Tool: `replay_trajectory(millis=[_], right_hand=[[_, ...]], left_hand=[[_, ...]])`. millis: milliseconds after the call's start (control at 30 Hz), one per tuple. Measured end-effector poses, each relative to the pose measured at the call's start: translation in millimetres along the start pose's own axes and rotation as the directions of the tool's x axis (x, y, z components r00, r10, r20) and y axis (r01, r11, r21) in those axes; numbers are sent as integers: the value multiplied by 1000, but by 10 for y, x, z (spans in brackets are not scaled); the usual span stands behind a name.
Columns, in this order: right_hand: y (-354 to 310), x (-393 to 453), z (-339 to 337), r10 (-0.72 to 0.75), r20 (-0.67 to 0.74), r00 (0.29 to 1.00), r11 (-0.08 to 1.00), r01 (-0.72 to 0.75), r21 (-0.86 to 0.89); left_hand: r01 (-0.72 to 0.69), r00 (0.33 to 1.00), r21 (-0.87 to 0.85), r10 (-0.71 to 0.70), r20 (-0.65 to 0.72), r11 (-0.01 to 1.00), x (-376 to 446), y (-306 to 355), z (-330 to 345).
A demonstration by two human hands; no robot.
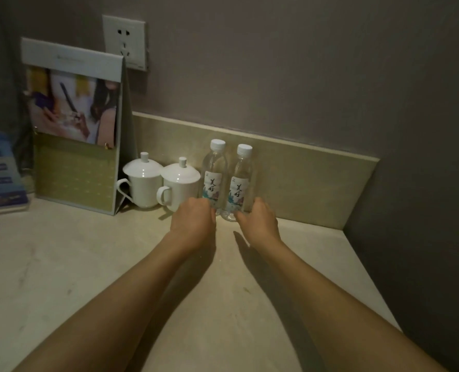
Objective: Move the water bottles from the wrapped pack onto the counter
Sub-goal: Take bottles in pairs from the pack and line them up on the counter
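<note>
Both hands reach forward to the foot of two water bottles at the back of the desk (88, 264). From my remote seat I see the left hand (193, 224) with its fingers curled round the base of the left bottle (214, 173), and the right hand (258, 221) with thumb and fingers closed on the base of the right bottle (239, 181). Each bottle stands upright on the desk, just beside the other, white caps on, labels facing me, close to the low beige backsplash (317, 178). Just left of the bottles stand two white lidded cups (180, 183), handles turned leftward, the nearer one almost touching the left hand. Further left a folded stand-up card (75, 130) with a photo print rests on the desk, and a blue booklet (0, 173) lies at the far left edge. On the wall above the card sits a white power socket (123, 41).
</note>
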State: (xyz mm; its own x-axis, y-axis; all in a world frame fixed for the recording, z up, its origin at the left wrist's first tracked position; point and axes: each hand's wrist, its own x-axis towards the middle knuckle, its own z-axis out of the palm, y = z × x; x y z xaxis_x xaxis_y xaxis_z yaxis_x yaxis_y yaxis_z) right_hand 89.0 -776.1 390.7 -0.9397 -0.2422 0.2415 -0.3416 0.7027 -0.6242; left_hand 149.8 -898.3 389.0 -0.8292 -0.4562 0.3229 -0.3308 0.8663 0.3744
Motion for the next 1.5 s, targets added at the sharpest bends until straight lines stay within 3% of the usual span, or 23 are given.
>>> replay_trajectory(millis=[400,667,767,1000,1200,1500], right_hand=[[598,-621,-1151,-63,-116,991,995,71,67],[1577,-1302,-2281,-108,-268,957,983,143,118],[2020,-1570,-2713,-76,-388,919,986,128,110],[2960,-2093,-3522,8,-509,861,991,62,122],[3666,-2343,-3821,86,-571,816,989,-1,148],[4883,-2363,-3973,247,-552,797,969,-194,153]], left_hand=[[-81,993,-85,73,-93,993,-756,1245,-20],[-182,978,-183,158,-139,966,-1605,2576,69],[-240,968,-217,215,-132,946,-1921,3070,168],[-355,935,-283,342,-95,891,-2559,4208,465],[-410,903,-347,429,-25,844,-2946,4892,850],[-392,847,-358,484,220,848,-3159,5638,1935]])
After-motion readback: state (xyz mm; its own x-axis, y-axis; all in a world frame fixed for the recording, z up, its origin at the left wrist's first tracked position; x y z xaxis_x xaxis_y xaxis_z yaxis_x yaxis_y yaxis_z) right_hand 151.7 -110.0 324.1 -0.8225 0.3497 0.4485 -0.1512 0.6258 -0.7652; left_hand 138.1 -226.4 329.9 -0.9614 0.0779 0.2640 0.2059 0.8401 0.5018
